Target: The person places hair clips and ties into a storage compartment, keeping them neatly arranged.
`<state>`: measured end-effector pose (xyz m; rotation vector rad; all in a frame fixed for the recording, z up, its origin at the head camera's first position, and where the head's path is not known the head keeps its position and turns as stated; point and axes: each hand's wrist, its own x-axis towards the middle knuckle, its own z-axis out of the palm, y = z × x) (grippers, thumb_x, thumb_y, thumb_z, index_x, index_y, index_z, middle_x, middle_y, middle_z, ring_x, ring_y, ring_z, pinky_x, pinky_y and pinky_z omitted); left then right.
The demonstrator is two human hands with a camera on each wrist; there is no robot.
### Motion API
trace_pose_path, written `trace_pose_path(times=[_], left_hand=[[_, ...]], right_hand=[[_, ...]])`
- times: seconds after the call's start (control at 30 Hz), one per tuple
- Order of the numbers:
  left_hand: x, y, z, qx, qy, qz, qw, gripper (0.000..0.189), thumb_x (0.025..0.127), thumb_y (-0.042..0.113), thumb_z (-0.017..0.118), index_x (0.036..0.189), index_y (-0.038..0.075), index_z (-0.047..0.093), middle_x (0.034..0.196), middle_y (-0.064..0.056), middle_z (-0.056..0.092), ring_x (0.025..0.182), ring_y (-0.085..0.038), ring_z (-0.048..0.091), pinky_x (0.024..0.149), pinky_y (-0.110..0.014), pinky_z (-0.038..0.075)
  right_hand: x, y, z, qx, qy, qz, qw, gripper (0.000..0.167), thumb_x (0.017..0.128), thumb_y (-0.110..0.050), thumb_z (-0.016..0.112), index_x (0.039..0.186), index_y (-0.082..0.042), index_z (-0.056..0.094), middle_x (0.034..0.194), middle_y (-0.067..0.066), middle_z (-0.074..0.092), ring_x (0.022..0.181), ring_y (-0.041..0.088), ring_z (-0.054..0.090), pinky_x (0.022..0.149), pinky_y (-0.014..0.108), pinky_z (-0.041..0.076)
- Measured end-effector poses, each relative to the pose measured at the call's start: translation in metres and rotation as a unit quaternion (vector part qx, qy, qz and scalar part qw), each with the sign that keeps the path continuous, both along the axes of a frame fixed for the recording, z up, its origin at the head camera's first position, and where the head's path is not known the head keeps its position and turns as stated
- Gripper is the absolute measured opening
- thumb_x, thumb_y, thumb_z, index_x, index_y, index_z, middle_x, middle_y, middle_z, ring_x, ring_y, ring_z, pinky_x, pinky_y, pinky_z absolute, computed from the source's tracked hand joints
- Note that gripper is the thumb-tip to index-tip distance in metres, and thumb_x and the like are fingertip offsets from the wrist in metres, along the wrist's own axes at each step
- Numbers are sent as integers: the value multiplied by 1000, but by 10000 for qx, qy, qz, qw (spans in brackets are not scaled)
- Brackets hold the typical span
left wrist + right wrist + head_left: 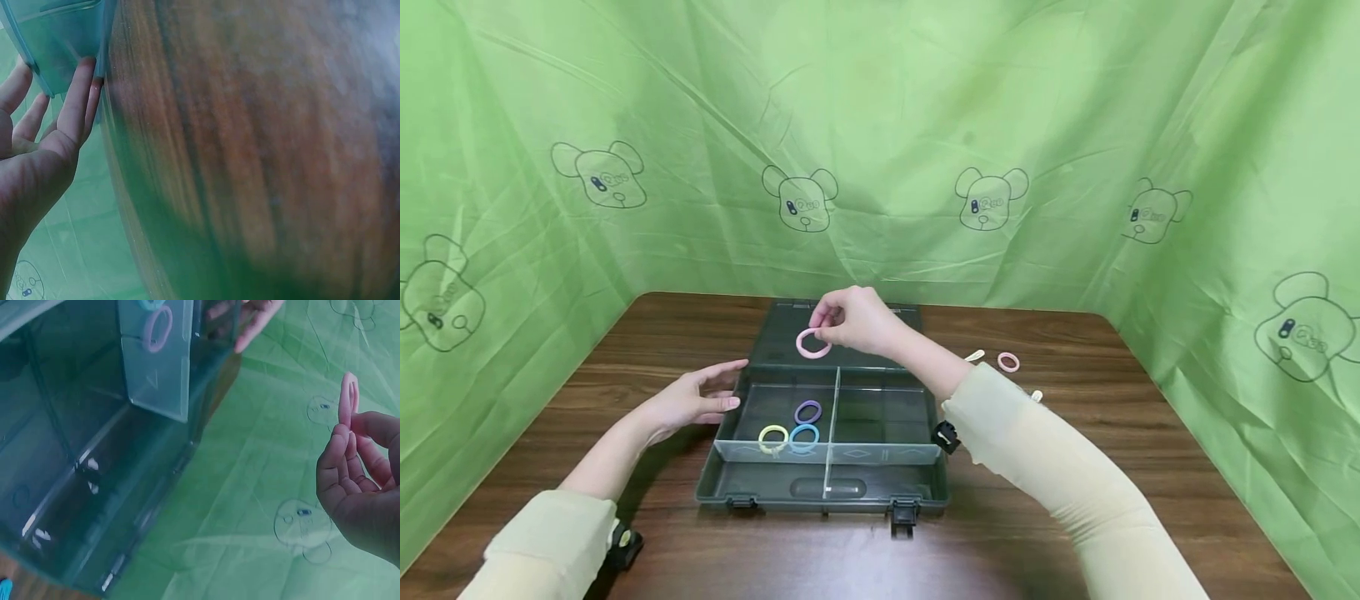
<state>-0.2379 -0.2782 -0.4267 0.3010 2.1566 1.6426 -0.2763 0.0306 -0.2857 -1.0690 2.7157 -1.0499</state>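
A pink hair tie (812,357) dangles from the thumb and fingertips of my right hand (861,321), which pinches it above the raised lid side of a dark translucent storage box (760,482). In the right wrist view the hair tie (345,403) appears edge-on. My left hand (681,404) rests against the box's left side with fingers extended; its fingertips (81,78) touch the outer wall in the left wrist view. Inside the back left compartment lie a yellow hair tie (761,439), a blue one (791,440) and a purple one (797,413).
Right of the box, partly behind my right forearm, another pink hair tie (1009,371) and a pale clip-like piece (975,356) lie on the wooden table (647,342). A latch (903,517) hangs off the box's front edge. Green cloth (895,100) surrounds the table's back and sides.
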Motion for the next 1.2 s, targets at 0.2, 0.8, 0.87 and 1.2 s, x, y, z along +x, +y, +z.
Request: trace_pose_path(times=[0.2, 0.8, 0.87, 1.2], left_hand=[[-2, -1, -1, 62, -27, -44, 10000, 74, 91, 10, 62, 151, 8, 19, 147, -33, 24, 121, -36, 49, 91, -39, 52], [-2, 1, 2, 113, -33, -59, 9999, 73, 91, 8, 61, 151, 7, 19, 146, -34, 25, 120, -36, 50, 91, -39, 53], [-2, 2, 3, 96, -27, -61, 9999, 73, 91, 9, 62, 151, 8, 19, 146, -33, 26, 119, -36, 50, 90, -39, 53], [-2, 2, 4, 30, -75, -33, 10000, 74, 91, 9, 62, 151, 7, 19, 147, -33, 24, 121, -37, 49, 90, -39, 53]], right_hand=[[0, -22, -11, 182, 12, 353, 9992, 5, 81, -9, 73, 84, -10, 70, 73, -2, 67, 64, 5, 59, 60, 14, 50], [-18, -58, -57, 1191, 268, 1259, 9845, 7, 82, -8, 71, 87, -13, 70, 76, -5, 66, 70, 2, 58, 66, 10, 46], [-21, -60, -61, 1400, 305, 1451, 9790, 7, 83, -8, 70, 88, -12, 70, 77, -4, 66, 70, 2, 58, 67, 10, 45], [-32, -75, -72, 2150, 410, 2398, 9458, 8, 84, -7, 68, 91, -12, 70, 82, -6, 66, 75, 1, 58, 70, 10, 45]])
